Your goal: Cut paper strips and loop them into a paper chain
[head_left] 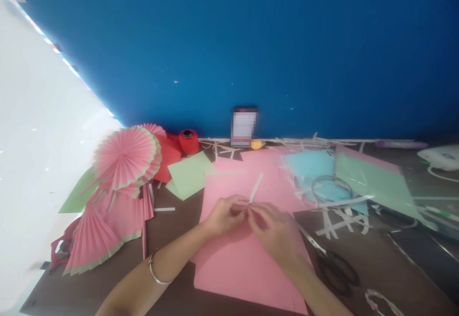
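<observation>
Both hands meet over large pink paper sheets (233, 263) on the dark table. My left hand (229, 215) is closed, thumb and fingers pinching a thin white strip (256, 188) that rises from between the hands. My right hand (268, 225) is also closed, its fingertips pressed together against the same strip's lower end. The strip looks like double-sided tape or its backing; which, I cannot tell. To the right of my right hand lie black-handled scissors (332, 261), their blades reaching toward the pink paper.
Pink pleated paper fans (124, 156) with green edges are piled at the left. Green sheets (191, 175), a red tape dispenser (188, 141) and a propped phone (244, 127) stand further back. Blue paper (311, 163), a tape roll (332, 189) and white scraps (344, 223) lie right.
</observation>
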### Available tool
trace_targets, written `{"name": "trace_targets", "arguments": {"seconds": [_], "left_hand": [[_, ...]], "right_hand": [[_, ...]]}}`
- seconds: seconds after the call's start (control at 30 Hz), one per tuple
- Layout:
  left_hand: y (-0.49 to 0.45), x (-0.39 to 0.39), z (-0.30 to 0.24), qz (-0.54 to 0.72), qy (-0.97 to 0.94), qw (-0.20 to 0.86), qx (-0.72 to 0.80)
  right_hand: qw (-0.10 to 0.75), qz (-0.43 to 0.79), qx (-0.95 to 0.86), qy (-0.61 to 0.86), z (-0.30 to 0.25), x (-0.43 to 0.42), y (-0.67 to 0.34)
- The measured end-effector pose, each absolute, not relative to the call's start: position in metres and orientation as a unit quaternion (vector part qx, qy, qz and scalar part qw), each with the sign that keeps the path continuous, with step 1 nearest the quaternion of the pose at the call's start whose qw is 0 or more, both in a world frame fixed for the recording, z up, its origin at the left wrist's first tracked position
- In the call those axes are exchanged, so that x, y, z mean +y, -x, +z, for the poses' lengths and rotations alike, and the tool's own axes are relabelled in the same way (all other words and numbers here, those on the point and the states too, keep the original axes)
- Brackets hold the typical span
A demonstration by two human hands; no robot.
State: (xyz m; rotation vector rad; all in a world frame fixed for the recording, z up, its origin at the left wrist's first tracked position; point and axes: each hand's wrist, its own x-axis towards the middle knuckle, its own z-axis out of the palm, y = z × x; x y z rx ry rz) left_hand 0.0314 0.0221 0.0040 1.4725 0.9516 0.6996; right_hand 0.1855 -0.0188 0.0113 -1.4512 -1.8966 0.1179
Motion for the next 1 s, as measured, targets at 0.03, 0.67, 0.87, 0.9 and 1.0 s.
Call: {"name": "trace_targets", "arguments": {"seconds": [0.03,0.67,0.87,0.9,1.0], "left_hand": [[-0.032,0.022,0.003,0.300,-0.631,0.587,0.408],[-0.032,0.021,0.002,0.310,-0.618,0.593,0.413],[-0.032,0.023,0.002,0.310,-0.612,0.599,0.413],[-0.032,0.023,0.001,0.311,-0.605,0.608,0.410],[-0.031,0.024,0.000,0.316,-0.583,0.632,0.402]], "right_hand": [[0.367,0.052,-0.739,0.563,0.012,-0.019,-0.185],[0.395,0.054,-0.737,0.546,0.009,-0.018,-0.188],[0.397,0.087,-0.725,0.556,0.004,-0.016,-0.189],[0.395,0.092,-0.726,0.556,0.003,-0.016,-0.190],[0.388,0.085,-0.746,0.535,0.002,-0.014,-0.195]]}}
